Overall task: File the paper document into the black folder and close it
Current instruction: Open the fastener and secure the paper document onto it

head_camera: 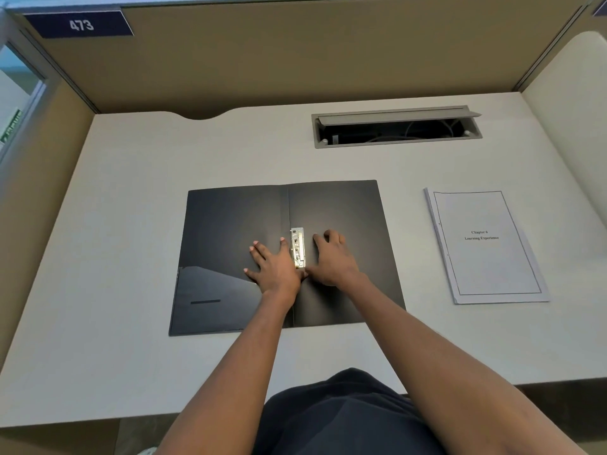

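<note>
Pressing both hands down beside the clip [297, 247], you keep the folder [230, 231] flat and open so the metal clamp at its spine can be worked. Your left hand [274, 269] lies spread, palm down, on the left cover just beside the clip, fingers fanned toward the far edge of the desk [131, 159]; it pinches nothing and seems to serve as a weight against the cover springing back. Your right hand [331, 257] rests on the right cover on the other side of the clip, fingers loosely curled with the tips on the black surface, and its thumb side reaches toward the near end of the clip; whether the thumb touches the lever you cannot tell from here. The folder sits in the middle of the desk, its spine running from the near edge toward the far edge, with a pocket [210, 297] across the near left corner of the left cover. The paper [486, 244] lies well apart from it, toward the right edge of the desk, face up and squared so it can be picked up in one reach. Nothing is filed yet, so my reading is that you are at the opening of the clamp. Expect the spring to resist, and keep the left palm planted so the folder does not slide.
</note>
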{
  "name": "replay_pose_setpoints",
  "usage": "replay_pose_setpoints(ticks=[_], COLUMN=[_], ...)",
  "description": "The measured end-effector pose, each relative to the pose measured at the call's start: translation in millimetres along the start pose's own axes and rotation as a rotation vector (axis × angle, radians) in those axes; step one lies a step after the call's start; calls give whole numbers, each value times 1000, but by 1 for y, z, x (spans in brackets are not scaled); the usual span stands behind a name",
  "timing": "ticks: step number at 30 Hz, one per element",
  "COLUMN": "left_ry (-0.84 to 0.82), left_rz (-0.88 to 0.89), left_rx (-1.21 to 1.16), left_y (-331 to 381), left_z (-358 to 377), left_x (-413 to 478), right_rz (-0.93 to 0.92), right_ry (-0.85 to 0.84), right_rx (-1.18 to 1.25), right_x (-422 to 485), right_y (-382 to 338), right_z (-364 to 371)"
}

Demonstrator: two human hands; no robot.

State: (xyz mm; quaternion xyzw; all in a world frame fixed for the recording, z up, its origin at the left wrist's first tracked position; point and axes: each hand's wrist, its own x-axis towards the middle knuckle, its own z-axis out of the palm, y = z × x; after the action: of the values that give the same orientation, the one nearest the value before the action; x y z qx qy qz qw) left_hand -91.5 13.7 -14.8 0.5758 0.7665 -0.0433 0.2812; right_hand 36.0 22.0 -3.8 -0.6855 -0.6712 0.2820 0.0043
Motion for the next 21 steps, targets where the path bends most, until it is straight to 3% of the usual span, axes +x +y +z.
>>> replay_pose_setpoints(ticks=[4, 21], left_ry=[20, 12], left_rz=[5, 8], left_rx=[5, 50], left_y=[-3, -2], left_z=[2, 2], left_x=[0, 0], right_rz=[64, 52], right_ry=[0, 50], right_rx=[68, -172], right_x=[6, 7], right_y=[-7, -13], right_z=[-4, 9])
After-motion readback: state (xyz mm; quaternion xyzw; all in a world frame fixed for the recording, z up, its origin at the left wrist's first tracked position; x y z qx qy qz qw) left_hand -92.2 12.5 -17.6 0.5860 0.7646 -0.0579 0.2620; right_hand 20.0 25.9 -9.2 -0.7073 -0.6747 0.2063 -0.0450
